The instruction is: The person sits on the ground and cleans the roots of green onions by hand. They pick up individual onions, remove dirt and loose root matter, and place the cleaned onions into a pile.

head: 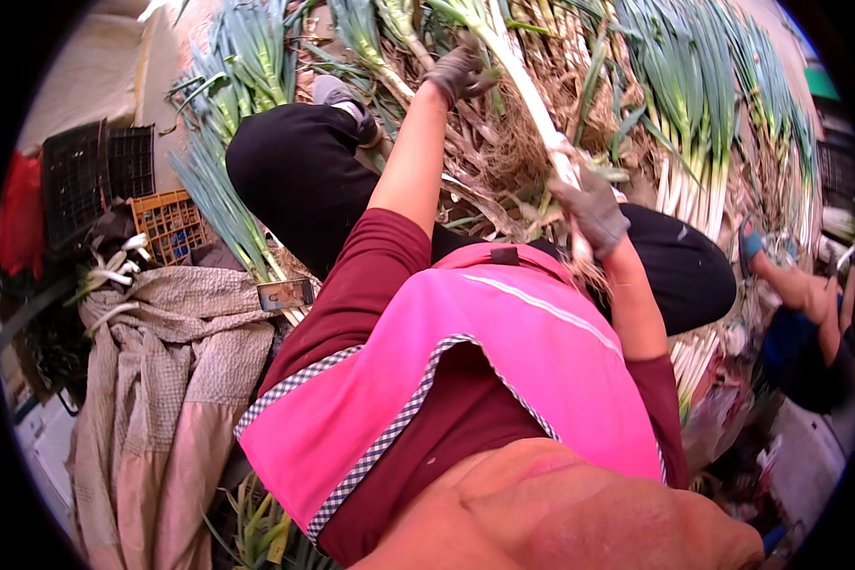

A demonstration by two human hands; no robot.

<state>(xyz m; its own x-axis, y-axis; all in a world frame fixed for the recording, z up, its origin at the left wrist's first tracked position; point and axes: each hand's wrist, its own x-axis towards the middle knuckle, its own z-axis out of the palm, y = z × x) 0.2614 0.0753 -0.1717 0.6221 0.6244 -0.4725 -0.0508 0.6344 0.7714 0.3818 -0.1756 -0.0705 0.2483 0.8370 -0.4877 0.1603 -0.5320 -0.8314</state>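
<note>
My right hand (593,214), in a grey glove, grips a long leek (529,92) low on its white stalk. The leek slants up and away to the top of the view, and its roots hang below my fist, near my lap. My left hand (463,75), also gloved, is blurred just left of the stalk, its fingers curled toward it. Whether it holds anything cannot be made out. Under both hands lies a heap of untrimmed leeks (509,146) with brown roots and dry outer leaves.
Leek bundles lie at left (256,64) and right (691,92). Near my left side are an orange crate (169,226), black crates (76,182), a phone (285,293) and a woven sack (185,320). At far right, another person's leg (791,281) shows.
</note>
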